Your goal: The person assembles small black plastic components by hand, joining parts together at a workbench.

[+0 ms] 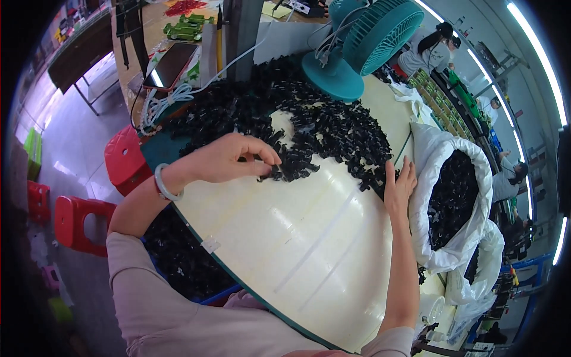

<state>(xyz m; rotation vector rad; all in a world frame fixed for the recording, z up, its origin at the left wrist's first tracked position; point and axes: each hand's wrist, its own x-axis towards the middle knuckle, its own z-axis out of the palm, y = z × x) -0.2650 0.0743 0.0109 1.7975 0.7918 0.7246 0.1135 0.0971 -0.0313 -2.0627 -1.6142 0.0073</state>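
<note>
A broad heap of small black plastic parts point(351, 134) covers the far half of the cream-coloured tabletop point(297, 238). At the heap's near left edge is my left hand point(229, 157), a pale bangle on its wrist. Its fingers are curled and drawn together at the tips, right by the black parts; what they pinch, if anything, is too small to make out. My right hand point(399, 185) is at the right side of the table, beside the heap's right edge. Its fingers point away from me and stand apart, with nothing seen in them.
A teal fan point(342, 80) stands behind the heap. To the right is a white sack point(422, 196) of black parts. A phone point(169, 65) and coiled white cable point(172, 98) lie far left. Below the left table edge is a blue bin point(223, 296); red stools point(74, 223) stand beyond.
</note>
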